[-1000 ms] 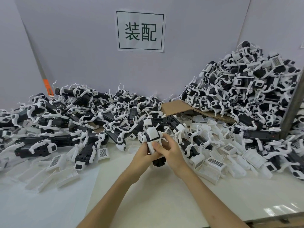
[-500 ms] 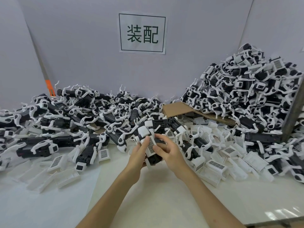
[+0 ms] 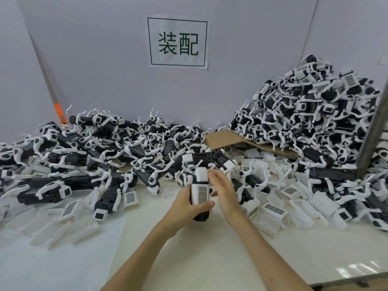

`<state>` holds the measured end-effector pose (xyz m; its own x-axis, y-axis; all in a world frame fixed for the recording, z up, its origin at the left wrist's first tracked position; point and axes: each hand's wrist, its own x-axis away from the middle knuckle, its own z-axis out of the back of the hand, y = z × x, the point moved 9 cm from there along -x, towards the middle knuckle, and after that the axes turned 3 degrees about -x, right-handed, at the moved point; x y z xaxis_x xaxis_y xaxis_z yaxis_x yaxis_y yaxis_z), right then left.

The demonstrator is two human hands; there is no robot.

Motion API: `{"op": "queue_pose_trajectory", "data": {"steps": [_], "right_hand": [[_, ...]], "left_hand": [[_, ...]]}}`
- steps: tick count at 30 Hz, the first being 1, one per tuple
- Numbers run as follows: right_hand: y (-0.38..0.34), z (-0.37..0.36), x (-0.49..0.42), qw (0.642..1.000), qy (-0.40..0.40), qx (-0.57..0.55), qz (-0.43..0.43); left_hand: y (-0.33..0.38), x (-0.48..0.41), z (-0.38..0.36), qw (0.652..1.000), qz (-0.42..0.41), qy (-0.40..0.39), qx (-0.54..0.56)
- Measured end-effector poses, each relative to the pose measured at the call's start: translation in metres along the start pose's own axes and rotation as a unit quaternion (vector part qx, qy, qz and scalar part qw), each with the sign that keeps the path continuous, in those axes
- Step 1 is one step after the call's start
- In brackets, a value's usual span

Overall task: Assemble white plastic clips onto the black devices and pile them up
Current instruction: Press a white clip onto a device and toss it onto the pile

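At the table's middle I hold one black device [image 3: 201,216] upright, its front covered by a white plastic clip [image 3: 200,191] with a barcode label. My left hand [image 3: 185,205] wraps round the device's lower body, thumb across the clip. My right hand [image 3: 223,189] lies against the clip's right side near the top, fingers mostly straight. A tall pile of clipped devices [image 3: 315,114] rises at the back right. A lower spread of devices [image 3: 94,148] fills the left and centre back.
Loose white clips [image 3: 277,211] lie scattered right of my hands, and more loose clips [image 3: 69,215] at the left front. A cardboard sheet [image 3: 226,139] sticks out under the right pile. A grey post [image 3: 371,131] stands at the far right. A paper sign [image 3: 178,43] hangs on the back wall.
The device has turned so the clip's barcode face points at me. My left hand has shifted lower round its body, and my right hand has slid to the clip's upper right side.
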<state>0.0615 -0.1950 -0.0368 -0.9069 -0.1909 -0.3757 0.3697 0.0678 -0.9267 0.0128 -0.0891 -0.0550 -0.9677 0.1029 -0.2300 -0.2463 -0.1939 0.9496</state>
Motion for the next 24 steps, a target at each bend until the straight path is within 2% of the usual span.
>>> {"op": "queue_pose_trajectory", "data": {"steps": [2, 5, 9, 12, 16, 20, 22, 24], "right_hand": [[-0.004, 0.002, -0.001, 1.000, -0.009, -0.028, 0.005], [-0.006, 0.000, -0.001, 0.999, -0.020, -0.028, 0.014], [-0.005, 0.012, -0.002, 0.998, 0.050, -0.044, 0.011], [-0.001, 0.018, -0.001, 0.996, 0.049, -0.078, -0.018], [0.002, 0.004, -0.003, 0.992, -0.059, -0.090, -0.068], [-0.002, -0.001, 0.002, 0.971, -0.151, -0.138, -0.122], [-0.010, -0.001, 0.004, 0.962, -0.210, -0.096, -0.147], [-0.031, 0.002, -0.004, 0.958, -0.252, -0.027, -0.132]], "left_hand": [[-0.003, 0.002, -0.009, 0.998, 0.006, -0.039, -0.042], [-0.004, 0.001, -0.008, 0.998, 0.020, -0.041, -0.034], [-0.008, 0.000, 0.004, 0.998, 0.049, 0.022, -0.014], [-0.007, 0.000, 0.013, 0.995, 0.057, 0.076, -0.007], [-0.007, 0.003, 0.033, 0.982, 0.059, 0.149, 0.101], [-0.020, 0.009, 0.059, 0.939, 0.086, 0.276, 0.185], [-0.028, 0.015, 0.075, 0.907, 0.103, 0.331, 0.238], [-0.037, 0.021, 0.084, 0.879, 0.140, 0.363, 0.276]]}}
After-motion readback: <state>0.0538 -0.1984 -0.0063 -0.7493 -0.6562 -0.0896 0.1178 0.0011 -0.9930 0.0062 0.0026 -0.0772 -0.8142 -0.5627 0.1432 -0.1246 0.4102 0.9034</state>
